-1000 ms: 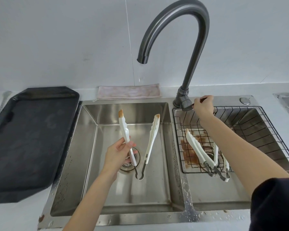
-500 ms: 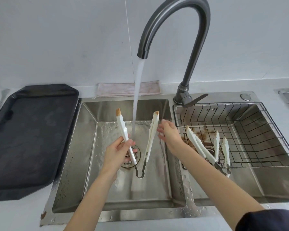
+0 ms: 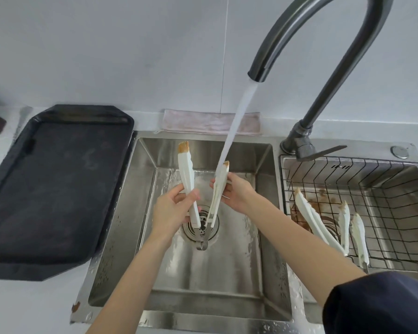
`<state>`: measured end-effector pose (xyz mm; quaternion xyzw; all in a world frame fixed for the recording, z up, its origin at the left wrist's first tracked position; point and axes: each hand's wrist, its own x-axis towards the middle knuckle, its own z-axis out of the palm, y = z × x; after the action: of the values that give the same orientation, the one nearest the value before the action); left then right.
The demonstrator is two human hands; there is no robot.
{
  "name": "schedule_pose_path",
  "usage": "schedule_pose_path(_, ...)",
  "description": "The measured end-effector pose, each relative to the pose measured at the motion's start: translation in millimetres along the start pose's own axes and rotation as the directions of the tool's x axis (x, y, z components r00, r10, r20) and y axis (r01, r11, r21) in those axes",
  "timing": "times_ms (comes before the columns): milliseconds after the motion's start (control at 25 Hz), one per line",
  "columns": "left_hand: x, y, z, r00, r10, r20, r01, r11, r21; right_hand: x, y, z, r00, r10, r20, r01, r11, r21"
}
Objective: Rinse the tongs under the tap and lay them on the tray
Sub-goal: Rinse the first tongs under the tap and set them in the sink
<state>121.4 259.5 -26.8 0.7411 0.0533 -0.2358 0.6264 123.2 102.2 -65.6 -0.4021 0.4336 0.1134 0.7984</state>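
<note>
Currently both hands hold the white tongs [image 3: 204,203] spread under the tap [image 3: 307,56] stream: left hand [image 3: 171,210] grip closed on the left arm, right hand [image 3: 237,191] grip on the right arm. No legible writing.

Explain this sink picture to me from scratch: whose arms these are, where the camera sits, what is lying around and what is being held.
There is no machine here. A person wears one wide-angle camera on the head, looking down at their own bare arms.

The left hand grips one arm of a pair of white plastic tongs with brown-stained tips, spread in a V with the metal hinge pointing down. The right hand holds the other arm, where the stream of water from the dark grey curved tap strikes.

All this happens over the left steel sink basin. On the counter to the left lies a flat black tray, with nothing on it. The right basin holds a black wire basket with more white tongs leaning in it. A pinkish folded cloth lies behind the sink.
</note>
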Motion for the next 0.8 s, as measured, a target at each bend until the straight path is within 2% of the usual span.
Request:
schedule_pose_path(240,20.0,-3.9,-2.5,0.999,-0.050,-0.017,0.050,0.998,0.036,16.6,3.8,9.1,0.995,0.095,-0.020,-0.096,0.990,-0.103)
schedule_pose_path(400,21.2,-9.7,-7.9,0.996,-0.090,-0.027,0.091,0.994,0.055,21.2,8.5,15.9,0.986,0.164,-0.021,-0.166,0.983,-0.076)
schedule_pose_path(560,20.8,-23.6,-16.6,0.977,-0.204,-0.068,0.198,0.976,-0.090,18.6,2.3,16.8,0.992,0.125,0.002,-0.125,0.992,-0.009)
schedule_pose_path(800,20.3,-43.0,-14.1,0.946,-0.323,0.034,0.323,0.927,-0.192,1.7,-13.4,11.4,0.995,0.079,0.064,-0.082,0.996,0.038)
